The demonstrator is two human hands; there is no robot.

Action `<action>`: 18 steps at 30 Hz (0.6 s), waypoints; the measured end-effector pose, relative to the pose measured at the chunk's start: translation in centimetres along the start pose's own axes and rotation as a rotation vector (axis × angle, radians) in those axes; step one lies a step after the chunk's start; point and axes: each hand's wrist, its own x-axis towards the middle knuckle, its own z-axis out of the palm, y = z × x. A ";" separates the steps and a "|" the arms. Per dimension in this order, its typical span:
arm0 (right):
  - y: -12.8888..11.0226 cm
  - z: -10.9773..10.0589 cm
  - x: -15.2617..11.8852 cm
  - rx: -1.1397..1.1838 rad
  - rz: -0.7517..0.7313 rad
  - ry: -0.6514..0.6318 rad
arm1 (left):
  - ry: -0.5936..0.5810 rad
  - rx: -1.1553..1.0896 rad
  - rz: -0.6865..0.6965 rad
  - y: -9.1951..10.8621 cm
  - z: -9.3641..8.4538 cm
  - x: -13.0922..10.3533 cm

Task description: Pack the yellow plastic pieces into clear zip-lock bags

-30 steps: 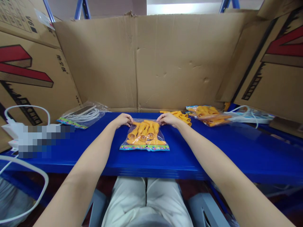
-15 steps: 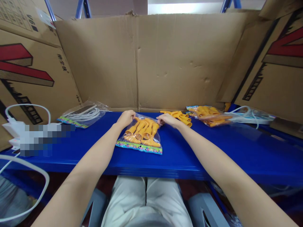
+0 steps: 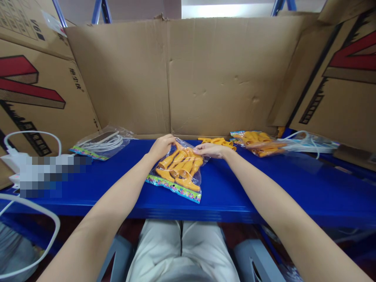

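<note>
Since a second ago, the bag (image 3: 179,172) of orange pieces has turned and tilted, its printed edge now slanting toward the bench's (image 3: 264,196) near rim. Bare blue surface lies open either side of it. My left hand (image 3: 161,146) pinches the bag's top left corner; my right hand (image 3: 210,149) holds the top edge, both closed on plastic. Beyond lie loose orange pieces (image 3: 219,141), partly hidden behind my right hand, another bag (image 3: 258,143), and a cardboard wall (image 3: 205,78).

Only "9" legible on carton (image 3: 32,35) top left; rest unreadable.
</note>
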 end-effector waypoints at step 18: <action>-2.6 -1.0 -0.9 0.384 -0.092 0.360 | 0.084 0.005 -0.243 -1.5 -0.2 -0.8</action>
